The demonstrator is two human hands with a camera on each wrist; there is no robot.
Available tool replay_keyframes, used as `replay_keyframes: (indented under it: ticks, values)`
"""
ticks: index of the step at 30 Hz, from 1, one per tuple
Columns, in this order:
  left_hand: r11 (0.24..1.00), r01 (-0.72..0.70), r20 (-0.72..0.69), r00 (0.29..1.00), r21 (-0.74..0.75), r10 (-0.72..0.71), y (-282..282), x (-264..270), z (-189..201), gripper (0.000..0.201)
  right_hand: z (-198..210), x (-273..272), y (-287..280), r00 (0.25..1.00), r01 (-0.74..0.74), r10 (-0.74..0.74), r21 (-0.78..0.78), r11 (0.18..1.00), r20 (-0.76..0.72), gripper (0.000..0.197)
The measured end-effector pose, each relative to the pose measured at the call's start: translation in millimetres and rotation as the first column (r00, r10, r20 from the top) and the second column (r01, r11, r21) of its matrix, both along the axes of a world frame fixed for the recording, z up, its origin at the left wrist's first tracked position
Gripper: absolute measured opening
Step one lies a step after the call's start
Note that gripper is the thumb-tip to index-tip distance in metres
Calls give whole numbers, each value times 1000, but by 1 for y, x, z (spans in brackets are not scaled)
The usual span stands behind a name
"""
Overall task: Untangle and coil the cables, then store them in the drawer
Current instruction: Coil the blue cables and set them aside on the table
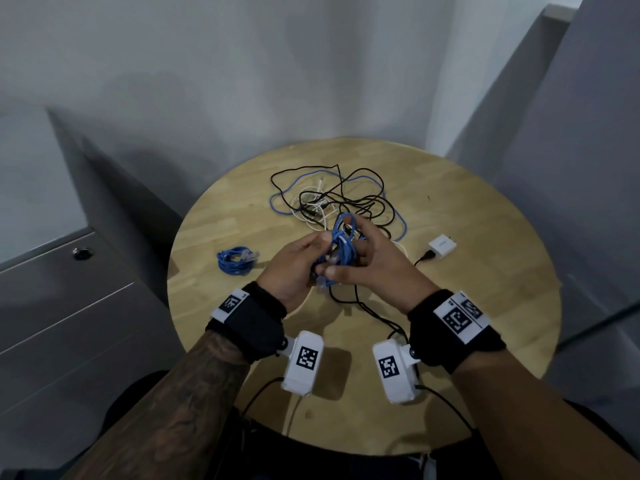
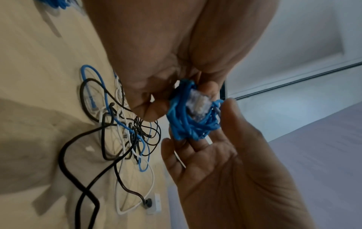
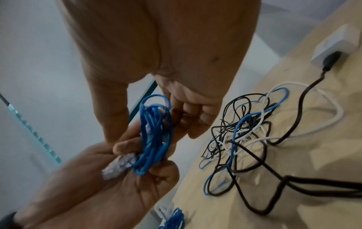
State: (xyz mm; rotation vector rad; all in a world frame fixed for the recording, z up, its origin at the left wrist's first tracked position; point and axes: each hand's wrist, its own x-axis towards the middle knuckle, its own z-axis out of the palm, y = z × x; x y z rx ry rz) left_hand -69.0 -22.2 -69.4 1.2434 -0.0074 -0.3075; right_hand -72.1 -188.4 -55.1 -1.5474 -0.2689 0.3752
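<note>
blue cable bundle (image 1: pixel 337 252), wound into loose loops with a clear plug at its lower end, is held above the middle of a round wooden table (image 1: pixel 485 306). it is gripped from the 9 o'clock side by the left hand (image 1: pixel 294 268), thumb curled over the loops, and from the 3 o'clock side by the right hand (image 1: pixel 374 261), fingers wrapped round the upper loops and thumb pressed at the bottom (both hands are clamped on the same bundle). a tangle of cables (image 1: pixel 339 199) in black, white and blue is seen on the table at 12 o'clock from the hands. a second coiled blue cable (image 1: pixel 237 259) is laid at 9 o'clock, apart from the hands. a white charger block (image 1: pixel 441 245) with a black lead plugged in is placed at 3 o'clock. a grey drawer cabinet (image 1: pixel 62 306), drawers shut, is stood beside the table at 9 o'clock.
</note>
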Motion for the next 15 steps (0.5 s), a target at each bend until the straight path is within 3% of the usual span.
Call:
replay_keyframes:
  ticks: [2,4,8,10,12,15]
  values:
    - [1000,4,4,1000,-12,-4,-3,0,1,35,-3,-1,3,1000,17,-16,-22,1000,26,92]
    - [1000,7,16,1000,-30,-7,-4,-1,3,35,-5,-2,6,998,34,-33,-7,999,44,89]
    - [1000,18,40,999,-11,-18,-2,1,0,33,-2,-3,10,992,115,-120,98,988,39,52]
    - [1000,14,58,998,-10,-14,-4,0,0,33,0,-2,10,983,169,-173,61,984,67,30]
    - [1000,4,86,996,-22,-2,-7,0,2,37,0,-3,9,952,245,-231,-49,968,199,16]
    - [1000,-21,114,993,-15,23,-10,-1,3,39,-4,-3,8,874,362,-283,-143,921,395,19]
